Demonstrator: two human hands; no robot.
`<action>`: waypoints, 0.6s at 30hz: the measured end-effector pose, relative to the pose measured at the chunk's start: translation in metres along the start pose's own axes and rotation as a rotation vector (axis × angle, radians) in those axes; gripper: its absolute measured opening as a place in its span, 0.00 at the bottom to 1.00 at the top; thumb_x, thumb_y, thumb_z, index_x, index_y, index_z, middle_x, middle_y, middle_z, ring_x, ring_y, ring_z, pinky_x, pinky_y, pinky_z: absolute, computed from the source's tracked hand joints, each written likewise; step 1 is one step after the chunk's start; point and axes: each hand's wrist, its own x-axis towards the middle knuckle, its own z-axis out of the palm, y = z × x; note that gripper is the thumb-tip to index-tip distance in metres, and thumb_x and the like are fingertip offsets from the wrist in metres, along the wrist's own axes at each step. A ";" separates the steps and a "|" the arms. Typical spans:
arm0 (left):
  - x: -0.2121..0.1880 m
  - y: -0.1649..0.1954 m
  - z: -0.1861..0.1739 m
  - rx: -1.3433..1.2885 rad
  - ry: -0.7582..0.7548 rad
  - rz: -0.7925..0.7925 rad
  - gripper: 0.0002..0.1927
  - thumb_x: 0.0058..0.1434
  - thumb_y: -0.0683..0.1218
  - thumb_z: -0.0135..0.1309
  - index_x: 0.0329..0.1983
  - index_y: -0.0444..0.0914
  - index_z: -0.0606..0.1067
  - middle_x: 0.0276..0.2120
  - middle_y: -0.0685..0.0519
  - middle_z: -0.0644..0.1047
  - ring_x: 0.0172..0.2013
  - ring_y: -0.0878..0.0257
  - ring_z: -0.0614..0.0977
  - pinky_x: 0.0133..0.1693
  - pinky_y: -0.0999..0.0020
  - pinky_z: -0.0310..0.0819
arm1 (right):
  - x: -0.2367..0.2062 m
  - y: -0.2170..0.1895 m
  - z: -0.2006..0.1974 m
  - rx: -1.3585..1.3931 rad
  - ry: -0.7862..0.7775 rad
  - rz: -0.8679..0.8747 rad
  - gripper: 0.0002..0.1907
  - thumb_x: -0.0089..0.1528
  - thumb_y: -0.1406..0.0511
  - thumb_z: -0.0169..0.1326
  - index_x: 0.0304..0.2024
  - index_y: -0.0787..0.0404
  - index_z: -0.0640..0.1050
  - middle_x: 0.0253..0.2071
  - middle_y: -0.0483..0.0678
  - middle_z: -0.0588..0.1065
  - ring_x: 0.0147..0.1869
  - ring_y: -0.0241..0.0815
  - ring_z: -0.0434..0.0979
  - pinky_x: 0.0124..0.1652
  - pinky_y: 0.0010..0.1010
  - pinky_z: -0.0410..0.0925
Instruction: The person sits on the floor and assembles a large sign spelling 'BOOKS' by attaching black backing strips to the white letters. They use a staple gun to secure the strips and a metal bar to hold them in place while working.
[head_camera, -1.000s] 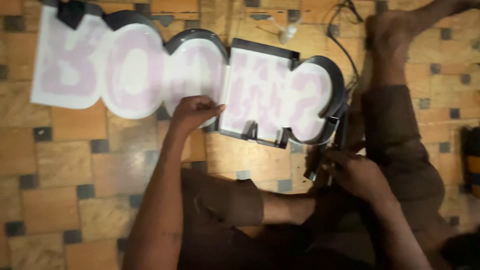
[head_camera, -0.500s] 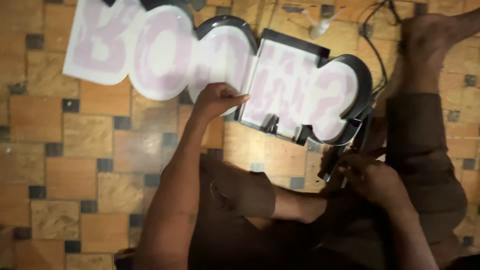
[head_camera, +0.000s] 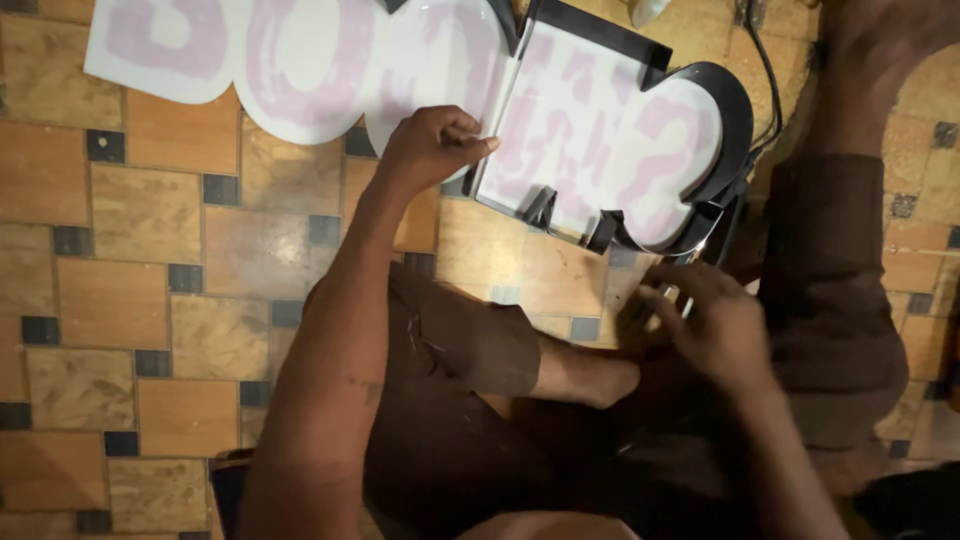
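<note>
The white sign panel (head_camera: 560, 130), its pale pink lettering framed by a black rim, is seen lying flat on the tiled floor (head_camera: 130, 270). Its lower edge is pinched by the left hand (head_camera: 430, 145), fingers curled shut. A small, blurred object beside the rim is gripped by the right hand (head_camera: 710, 325). The panel is judged stiff, light and scratch-prone; it is best held at the rim.

I'm seeing open tiled floor (head_camera: 150, 300) stretching wide on the left, nothing blocking a hand there. Ahead, the white lobed sign panel (head_camera: 300, 60) is spanning the top, its black raised rim (head_camera: 730, 120) walling the right end. A black cable (head_camera: 765, 70) is trailing beyond. My bent leg (head_camera: 840, 280) is crowding the right side.
</note>
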 end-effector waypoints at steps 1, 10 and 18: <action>0.000 0.000 0.000 -0.008 -0.001 0.003 0.28 0.54 0.64 0.67 0.45 0.38 0.81 0.38 0.50 0.85 0.41 0.60 0.86 0.44 0.65 0.80 | 0.006 -0.011 0.007 0.019 0.066 -0.111 0.16 0.60 0.63 0.62 0.49 0.61 0.80 0.47 0.54 0.80 0.51 0.57 0.80 0.49 0.43 0.72; -0.003 0.010 -0.001 -0.132 -0.038 -0.069 0.28 0.52 0.62 0.67 0.44 0.36 0.82 0.36 0.49 0.85 0.38 0.61 0.87 0.41 0.64 0.81 | 0.133 -0.113 0.129 -0.096 0.265 -0.028 0.28 0.56 0.45 0.64 0.36 0.64 0.81 0.32 0.54 0.79 0.38 0.54 0.79 0.43 0.47 0.67; 0.006 0.003 0.001 -0.040 -0.025 -0.039 0.33 0.47 0.64 0.71 0.45 0.36 0.81 0.42 0.44 0.84 0.43 0.56 0.86 0.45 0.65 0.80 | 0.133 -0.107 0.135 0.000 0.218 -0.094 0.17 0.57 0.54 0.66 0.31 0.61 0.82 0.30 0.52 0.79 0.39 0.54 0.78 0.49 0.47 0.64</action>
